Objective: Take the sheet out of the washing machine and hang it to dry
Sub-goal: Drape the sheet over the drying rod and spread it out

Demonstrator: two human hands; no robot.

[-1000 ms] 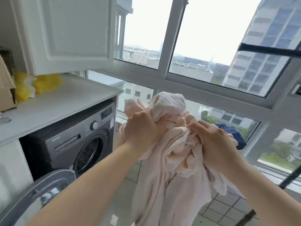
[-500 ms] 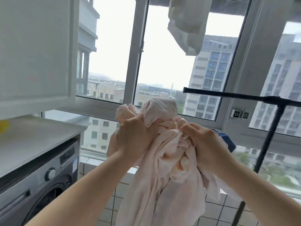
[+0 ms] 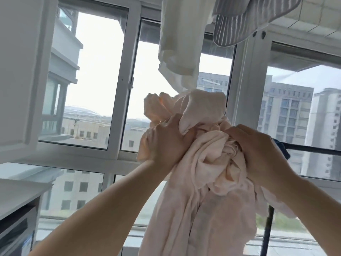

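While the pale pink sheet is bunched in a twisted wad at chest height in front of the window, both hands clutch it — the left hand has its fingers curled into a fold on the near side, and the right hand is wrapped over the knotted mass from the other side. The rest of the cloth trails down between the forearms toward the floor.

The dark drying rack bar runs just behind the right hand, and a white garment and a striped one already hang overhead. The likely trouble is the tangle: thrown over the bar as it is, the sheet would probably dry in clumps or slide off under its own lopsided wet weight. The hanging tail could also drag on the floor or snag the rack's upright — and lifting blindly might knock the white garment loose.
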